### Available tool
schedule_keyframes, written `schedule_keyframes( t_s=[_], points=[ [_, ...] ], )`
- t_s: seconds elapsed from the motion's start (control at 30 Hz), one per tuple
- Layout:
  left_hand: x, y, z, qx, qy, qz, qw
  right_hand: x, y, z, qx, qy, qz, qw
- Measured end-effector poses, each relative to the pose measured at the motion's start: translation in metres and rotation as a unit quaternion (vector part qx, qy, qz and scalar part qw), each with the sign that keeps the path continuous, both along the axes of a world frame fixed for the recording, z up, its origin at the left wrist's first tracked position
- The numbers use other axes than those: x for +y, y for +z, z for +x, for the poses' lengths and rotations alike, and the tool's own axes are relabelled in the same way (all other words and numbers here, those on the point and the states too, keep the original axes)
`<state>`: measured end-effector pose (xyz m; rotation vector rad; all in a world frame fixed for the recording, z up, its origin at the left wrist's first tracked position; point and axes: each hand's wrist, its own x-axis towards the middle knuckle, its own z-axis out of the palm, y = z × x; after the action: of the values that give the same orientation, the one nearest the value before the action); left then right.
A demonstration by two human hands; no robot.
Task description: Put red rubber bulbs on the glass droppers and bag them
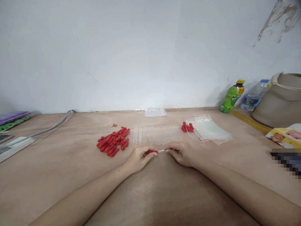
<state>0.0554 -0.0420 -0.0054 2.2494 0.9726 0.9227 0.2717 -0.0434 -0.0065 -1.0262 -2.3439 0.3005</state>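
My left hand (140, 158) is closed around a red rubber dropper bulb (153, 152), its open end facing right. My right hand (180, 153) pinches a thin clear glass tube (161, 151), whose left end meets the bulb; how far it sits inside I cannot tell. Just beyond my hands lies a row of clear glass tubes (164, 135). A heap of red rubber bulbs (110, 142) is to the left of the row. Several droppers with red bulbs fitted (187, 127) lie at the row's right end.
Clear zip bags (211, 130) lie right of the droppers, and another bag (155, 112) is by the wall. Farther right stand a green drink bottle (231, 97), a water bottle (255, 95) and a beige bin (278, 100). A grey cable (57, 124) runs along the left.
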Motion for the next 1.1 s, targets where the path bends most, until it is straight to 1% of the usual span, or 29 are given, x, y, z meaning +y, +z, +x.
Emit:
schedule_keyframes(
  t_s=[0.1, 0.2, 0.33, 0.47, 0.67, 0.77, 0.97, 1.1],
  points=[
    [0.001, -0.002, 0.000, 0.005, 0.014, 0.016, 1.000, -0.005, 0.001, -0.002, -0.034, -0.028, 0.060, 0.997],
    [0.004, -0.002, -0.002, 0.014, 0.014, 0.040, 0.999, -0.004, 0.001, -0.002, -0.051, -0.023, 0.086, 0.995],
    [0.007, 0.001, -0.004, 0.011, 0.020, 0.063, 0.998, 0.001, 0.002, 0.002, -0.027, -0.004, 0.081, 0.996],
    [0.008, 0.002, -0.005, 0.014, 0.034, 0.055, 0.998, 0.002, 0.004, 0.003, -0.009, 0.000, 0.078, 0.997],
    [0.006, -0.003, -0.005, 0.010, 0.029, 0.030, 0.999, 0.001, -0.005, -0.001, 0.017, 0.013, 0.071, 0.997],
    [0.006, -0.004, -0.006, 0.013, 0.022, 0.035, 0.999, 0.000, -0.007, -0.002, 0.002, 0.004, 0.070, 0.998],
    [0.003, 0.000, -0.006, 0.044, 0.006, 0.062, 0.997, -0.004, -0.001, -0.008, -0.043, -0.032, 0.080, 0.995],
    [0.003, -0.001, -0.006, 0.045, 0.010, 0.068, 0.997, -0.005, -0.002, -0.013, -0.065, -0.060, 0.056, 0.995]
  ],
)
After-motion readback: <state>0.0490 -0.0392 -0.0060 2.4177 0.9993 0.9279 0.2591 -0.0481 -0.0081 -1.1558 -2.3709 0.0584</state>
